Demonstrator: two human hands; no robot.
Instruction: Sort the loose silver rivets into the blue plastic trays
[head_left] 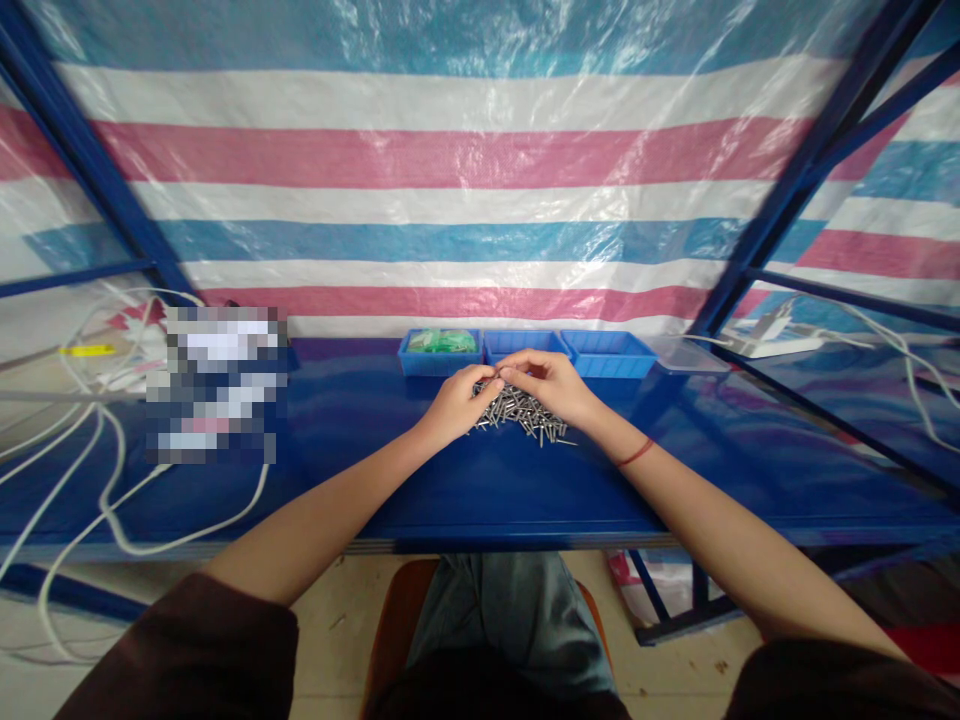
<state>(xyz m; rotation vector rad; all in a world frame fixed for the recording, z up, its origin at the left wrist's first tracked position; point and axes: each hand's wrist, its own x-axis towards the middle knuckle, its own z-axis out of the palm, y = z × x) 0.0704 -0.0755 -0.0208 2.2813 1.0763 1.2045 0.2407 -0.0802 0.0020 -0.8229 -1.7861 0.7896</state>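
The smooth metal-and-paint bench [450, 490] is deep blue, and the three small rectangular plastic bins [611, 367] along its back edge are brighter blue, the leftmost holding translucent green plastic packets [442, 341]. Nearer its front edge, the slender metal pieces [525, 410] are silvery grey. Behind its back edge, the shiny plastic sheet [450, 155] has horizontal stripes of white, pinkish red and teal blue.

This looks like a makeshift workshop stall: a blue-painted table [465, 490] across the centre, dark blue metal frame posts [795, 190] at both sides, shiny striped plastic sheeting [480, 150] behind, and small blue plastic parts bins [609, 358] near the middle.
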